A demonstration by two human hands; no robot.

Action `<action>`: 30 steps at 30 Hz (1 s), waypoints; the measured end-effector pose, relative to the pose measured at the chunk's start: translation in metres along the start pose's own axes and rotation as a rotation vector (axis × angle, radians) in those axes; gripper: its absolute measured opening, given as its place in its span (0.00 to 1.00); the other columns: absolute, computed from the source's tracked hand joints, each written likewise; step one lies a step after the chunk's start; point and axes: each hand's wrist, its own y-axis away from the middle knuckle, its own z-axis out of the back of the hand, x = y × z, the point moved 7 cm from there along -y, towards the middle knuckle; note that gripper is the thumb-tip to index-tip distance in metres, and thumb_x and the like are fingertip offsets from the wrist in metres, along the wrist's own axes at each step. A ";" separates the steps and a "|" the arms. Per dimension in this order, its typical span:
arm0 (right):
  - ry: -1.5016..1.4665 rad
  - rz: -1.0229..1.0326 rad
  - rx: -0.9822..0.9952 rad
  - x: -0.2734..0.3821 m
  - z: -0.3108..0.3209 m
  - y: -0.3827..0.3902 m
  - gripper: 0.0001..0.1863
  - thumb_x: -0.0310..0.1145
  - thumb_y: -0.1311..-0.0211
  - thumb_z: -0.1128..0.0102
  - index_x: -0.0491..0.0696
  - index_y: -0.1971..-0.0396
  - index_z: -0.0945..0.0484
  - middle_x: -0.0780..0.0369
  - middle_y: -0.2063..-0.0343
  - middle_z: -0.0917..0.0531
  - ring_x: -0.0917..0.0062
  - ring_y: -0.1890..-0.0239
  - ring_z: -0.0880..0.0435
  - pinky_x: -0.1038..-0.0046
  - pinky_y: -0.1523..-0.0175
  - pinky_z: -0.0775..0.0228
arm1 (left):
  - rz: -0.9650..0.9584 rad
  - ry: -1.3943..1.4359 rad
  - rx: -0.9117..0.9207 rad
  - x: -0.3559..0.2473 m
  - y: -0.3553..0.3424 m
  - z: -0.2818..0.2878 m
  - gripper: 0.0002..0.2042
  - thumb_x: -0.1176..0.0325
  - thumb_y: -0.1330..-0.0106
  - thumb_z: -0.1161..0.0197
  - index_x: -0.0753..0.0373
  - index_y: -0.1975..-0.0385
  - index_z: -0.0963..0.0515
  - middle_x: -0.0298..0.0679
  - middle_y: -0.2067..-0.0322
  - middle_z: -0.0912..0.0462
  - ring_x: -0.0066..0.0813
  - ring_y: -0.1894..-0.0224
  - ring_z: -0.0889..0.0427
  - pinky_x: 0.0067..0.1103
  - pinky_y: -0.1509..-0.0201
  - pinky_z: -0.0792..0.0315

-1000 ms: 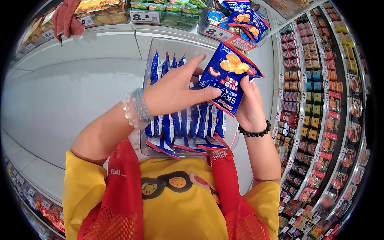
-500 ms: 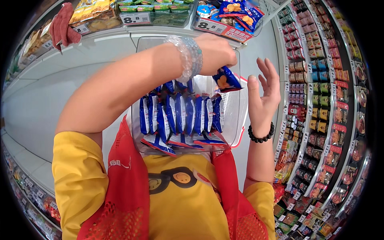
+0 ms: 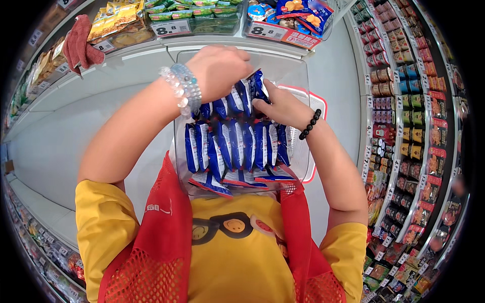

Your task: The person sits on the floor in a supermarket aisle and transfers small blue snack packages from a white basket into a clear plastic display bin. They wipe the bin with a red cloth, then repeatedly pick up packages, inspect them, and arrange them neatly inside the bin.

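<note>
A clear plastic bin [image 3: 180, 146] in front of me holds rows of blue snack packets [image 3: 236, 144] standing on edge, with several more lying slanted along its near side. My left hand [image 3: 221, 73], wearing pale bead bracelets, is over the far row, fingers curled down on the packets' top edges; its fingertips are partly hidden. From the right, my right hand [image 3: 285, 104], with a black bead bracelet, pinches a blue snack packet [image 3: 258, 86] between thumb and fingers at the right end of that row. The two hands nearly meet there.
Beneath the bin's right side shows a white basket with a red rim [image 3: 323, 113]. A shelf edge [image 3: 212, 43] carries bins of green packets [image 3: 202, 11], yellow packets [image 3: 121, 20] and blue bags [image 3: 298, 12]. A reddish-brown glove [image 3: 81, 43] hangs at left. Stocked shelves [image 3: 404, 126] line the right.
My left hand has moved left with its packet lowered to the far row. My right hand, open and raised before, has come in and gripped a packet at the row's end.
</note>
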 end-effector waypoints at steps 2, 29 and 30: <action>0.085 -0.014 -0.019 0.002 -0.002 -0.007 0.31 0.42 0.43 0.55 0.31 0.50 0.45 0.39 0.68 0.24 0.55 0.62 0.22 0.64 0.56 0.31 | 0.024 0.015 -0.251 0.012 0.030 0.020 0.17 0.75 0.53 0.42 0.64 0.59 0.26 0.45 0.51 0.29 0.42 0.46 0.33 0.29 0.44 0.37; -0.818 0.138 -1.038 -0.163 0.097 0.124 0.17 0.32 0.39 0.52 0.38 0.53 0.30 0.59 0.68 0.20 0.79 0.66 0.22 0.80 0.59 0.31 | -0.122 0.212 0.300 -0.078 -0.045 -0.046 0.13 0.69 0.41 0.50 0.64 0.57 0.29 0.42 0.59 0.25 0.39 0.51 0.29 0.41 0.39 0.47; -0.933 0.001 -1.036 -0.217 0.070 0.115 0.18 0.32 0.40 0.53 0.38 0.53 0.30 0.59 0.68 0.20 0.78 0.66 0.21 0.80 0.59 0.31 | -0.075 0.230 0.434 -0.079 -0.048 -0.056 0.13 0.67 0.40 0.49 0.64 0.57 0.29 0.42 0.60 0.24 0.39 0.52 0.28 0.41 0.39 0.47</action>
